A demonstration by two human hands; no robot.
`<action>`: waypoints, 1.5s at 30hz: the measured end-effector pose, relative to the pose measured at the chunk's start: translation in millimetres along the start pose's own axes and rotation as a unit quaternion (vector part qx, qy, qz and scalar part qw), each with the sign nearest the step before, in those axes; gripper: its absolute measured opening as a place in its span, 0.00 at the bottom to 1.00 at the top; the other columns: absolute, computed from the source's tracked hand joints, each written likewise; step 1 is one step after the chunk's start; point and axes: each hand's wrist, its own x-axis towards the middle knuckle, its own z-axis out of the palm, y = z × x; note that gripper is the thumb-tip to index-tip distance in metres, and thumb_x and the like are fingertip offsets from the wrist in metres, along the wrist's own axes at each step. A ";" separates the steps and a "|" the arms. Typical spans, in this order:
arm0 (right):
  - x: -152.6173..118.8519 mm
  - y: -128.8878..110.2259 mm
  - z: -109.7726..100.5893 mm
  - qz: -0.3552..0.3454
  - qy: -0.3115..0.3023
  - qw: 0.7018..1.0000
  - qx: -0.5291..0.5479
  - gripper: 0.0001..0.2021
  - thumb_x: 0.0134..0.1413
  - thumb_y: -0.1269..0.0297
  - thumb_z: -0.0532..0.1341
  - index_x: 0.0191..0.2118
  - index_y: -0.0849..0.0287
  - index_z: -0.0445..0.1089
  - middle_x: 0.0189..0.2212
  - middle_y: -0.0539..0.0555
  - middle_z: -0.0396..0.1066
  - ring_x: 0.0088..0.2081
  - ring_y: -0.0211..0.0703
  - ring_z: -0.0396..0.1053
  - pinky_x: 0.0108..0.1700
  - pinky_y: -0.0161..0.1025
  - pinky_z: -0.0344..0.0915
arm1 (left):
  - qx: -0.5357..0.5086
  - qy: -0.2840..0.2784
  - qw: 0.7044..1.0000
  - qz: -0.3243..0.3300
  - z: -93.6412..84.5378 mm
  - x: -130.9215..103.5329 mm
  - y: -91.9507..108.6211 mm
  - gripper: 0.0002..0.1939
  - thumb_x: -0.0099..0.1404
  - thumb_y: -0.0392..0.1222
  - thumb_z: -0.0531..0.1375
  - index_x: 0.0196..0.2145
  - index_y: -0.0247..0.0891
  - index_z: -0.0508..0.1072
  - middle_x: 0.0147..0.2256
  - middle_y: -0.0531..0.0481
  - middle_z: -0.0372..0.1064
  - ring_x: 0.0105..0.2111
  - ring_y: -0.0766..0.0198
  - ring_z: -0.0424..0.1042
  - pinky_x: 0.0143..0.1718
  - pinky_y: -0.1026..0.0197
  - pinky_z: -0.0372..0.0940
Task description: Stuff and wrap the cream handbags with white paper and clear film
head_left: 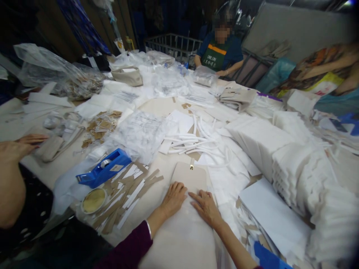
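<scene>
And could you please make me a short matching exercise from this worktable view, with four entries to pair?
1. Left hand and right hand
2. Tape dispenser
3. Narrow strips
4. Cord-like pieces

A. Brown and white, loosely heaped
B. All white, crisscrossed in a pile
C. Resting on a flat beige piece
D. Bright blue

Pairs: 1-C, 2-D, 3-A, 4-B

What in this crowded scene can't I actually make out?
All in the head view:
Beige, round-cornered panel: partly covered by the person's left hand and right hand.
Small gold-coloured fitting: too small for detail.
Crinkled clear plastic bag: dark print too blurred to read.
Bright-blue object, lower right: cut off by the bottom edge.
</scene>
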 end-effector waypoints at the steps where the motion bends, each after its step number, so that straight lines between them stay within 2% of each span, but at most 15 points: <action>1: -0.2 0.3 0.9 0.000 0.005 1.000 0.002 0.18 0.61 0.57 0.51 0.56 0.47 0.62 0.40 0.56 0.66 0.45 0.47 0.65 0.50 0.49 0.58 | -0.002 0.000 1.000 -0.011 1.3 0.1 -0.1 0.10 0.66 0.42 0.52 0.45 0.42 0.65 0.43 0.48 0.61 0.47 0.57 0.58 0.51 0.52 0.56; 3: -0.7 2.4 4.4 -0.002 0.018 1.000 0.013 0.18 0.60 0.58 0.53 0.55 0.49 0.61 0.43 0.56 0.67 0.47 0.48 0.65 0.52 0.50 0.58 | -0.006 0.001 1.000 -0.031 5.1 1.3 -1.8 0.11 0.64 0.45 0.54 0.44 0.42 0.65 0.43 0.48 0.61 0.47 0.57 0.57 0.51 0.52 0.55; 8: -3.2 10.9 11.4 -0.003 0.033 0.998 0.050 0.15 0.59 0.59 0.54 0.51 0.52 0.59 0.45 0.56 0.67 0.49 0.49 0.64 0.54 0.51 0.57 | -0.025 -0.002 0.998 -0.064 13.6 4.5 -7.4 0.11 0.62 0.46 0.57 0.41 0.42 0.65 0.44 0.49 0.61 0.48 0.56 0.57 0.53 0.51 0.52; 11: -2.1 19.5 3.3 -0.019 -0.008 0.999 0.045 0.16 0.56 0.57 0.57 0.50 0.51 0.61 0.44 0.56 0.67 0.48 0.50 0.64 0.51 0.50 0.60 | -0.044 -0.006 0.997 -0.069 16.3 4.1 -9.9 0.13 0.60 0.46 0.60 0.42 0.42 0.64 0.46 0.49 0.61 0.50 0.54 0.56 0.54 0.49 0.51; 14: 14.6 34.3 -16.9 -0.053 -0.071 0.996 0.027 0.13 0.51 0.58 0.61 0.44 0.50 0.66 0.41 0.54 0.67 0.44 0.50 0.65 0.46 0.48 0.62 | -0.060 -0.022 0.995 -0.080 18.7 4.2 -12.0 0.15 0.58 0.46 0.61 0.42 0.43 0.64 0.48 0.49 0.61 0.52 0.52 0.56 0.55 0.48 0.50; 16: 42.4 44.4 -33.7 -0.075 -0.072 0.994 0.014 0.09 0.50 0.64 0.60 0.40 0.52 0.67 0.40 0.54 0.66 0.42 0.48 0.65 0.43 0.45 0.63 | -0.068 -0.028 0.993 -0.088 19.9 5.1 -12.6 0.16 0.58 0.46 0.62 0.42 0.43 0.65 0.48 0.48 0.62 0.53 0.51 0.56 0.56 0.47 0.49; 17: 62.0 48.1 -41.7 -0.078 -0.050 0.996 0.006 0.09 0.50 0.68 0.59 0.39 0.54 0.67 0.40 0.55 0.66 0.42 0.47 0.65 0.42 0.44 0.63 | -0.072 -0.030 0.993 -0.091 20.2 5.7 -12.7 0.16 0.57 0.46 0.62 0.43 0.42 0.65 0.49 0.48 0.62 0.54 0.50 0.55 0.57 0.46 0.48; 21: 163.9 48.9 -64.5 -0.023 0.092 0.994 -0.062 0.18 0.51 0.77 0.52 0.48 0.56 0.64 0.42 0.57 0.64 0.44 0.47 0.62 0.43 0.42 0.61 | -0.080 -0.044 0.990 -0.104 21.5 7.8 -12.1 0.15 0.58 0.45 0.61 0.42 0.41 0.66 0.50 0.47 0.62 0.57 0.48 0.54 0.58 0.44 0.47; 23: 213.1 43.0 -68.9 -0.005 0.130 0.985 -0.115 0.21 0.51 0.79 0.50 0.50 0.57 0.62 0.42 0.58 0.63 0.44 0.47 0.61 0.43 0.41 0.60 | -0.078 -0.048 0.990 -0.108 23.9 8.0 -12.3 0.14 0.58 0.45 0.61 0.42 0.41 0.66 0.50 0.46 0.62 0.57 0.47 0.54 0.58 0.42 0.48; 25: 250.2 36.6 -69.8 0.000 0.127 0.978 -0.167 0.21 0.51 0.80 0.50 0.49 0.58 0.63 0.41 0.59 0.63 0.44 0.49 0.60 0.42 0.41 0.58 | -0.073 -0.048 0.990 -0.108 27.6 7.7 -13.1 0.15 0.58 0.46 0.61 0.43 0.41 0.67 0.52 0.45 0.61 0.58 0.47 0.53 0.59 0.41 0.47; 28: 278.1 31.7 -67.7 -0.006 0.101 0.973 -0.206 0.18 0.50 0.80 0.51 0.45 0.59 0.66 0.40 0.60 0.63 0.44 0.50 0.59 0.40 0.41 0.56 | -0.069 -0.052 0.990 -0.109 32.9 6.6 -14.4 0.18 0.59 0.46 0.60 0.47 0.40 0.65 0.55 0.43 0.59 0.59 0.46 0.51 0.60 0.40 0.46; 33: 274.9 39.1 -62.7 -0.049 0.123 0.971 -0.200 0.13 0.51 0.77 0.53 0.41 0.59 0.68 0.39 0.59 0.63 0.43 0.50 0.58 0.40 0.42 0.54 | -0.073 -0.063 0.989 -0.112 34.7 5.5 -14.9 0.22 0.60 0.47 0.59 0.50 0.40 0.63 0.57 0.42 0.56 0.61 0.47 0.50 0.61 0.40 0.45; 38: 263.6 49.7 -61.6 -0.056 0.070 0.962 -0.257 0.11 0.52 0.77 0.53 0.35 0.60 0.70 0.38 0.62 0.65 0.43 0.53 0.58 0.40 0.45 0.53 | -0.065 -0.067 0.989 -0.112 32.7 6.1 -14.6 0.21 0.60 0.48 0.59 0.50 0.41 0.63 0.56 0.43 0.56 0.60 0.46 0.50 0.60 0.40 0.45; 42: 257.4 57.5 -84.1 -0.057 0.052 0.971 -0.228 0.12 0.52 0.78 0.52 0.33 0.60 0.72 0.35 0.60 0.68 0.41 0.50 0.62 0.40 0.44 0.54 | -0.060 -0.058 0.991 -0.100 26.4 8.3 -13.2 0.17 0.60 0.48 0.59 0.45 0.41 0.65 0.52 0.45 0.60 0.56 0.48 0.54 0.58 0.43 0.49; 45: 240.0 65.8 -104.1 -0.020 0.057 0.994 -0.087 0.10 0.52 0.73 0.55 0.35 0.59 0.73 0.33 0.55 0.70 0.36 0.45 0.65 0.38 0.40 0.56 | -0.046 -0.048 0.994 -0.089 18.2 9.5 -10.8 0.14 0.59 0.48 0.60 0.41 0.40 0.65 0.46 0.47 0.62 0.51 0.51 0.57 0.54 0.47 0.53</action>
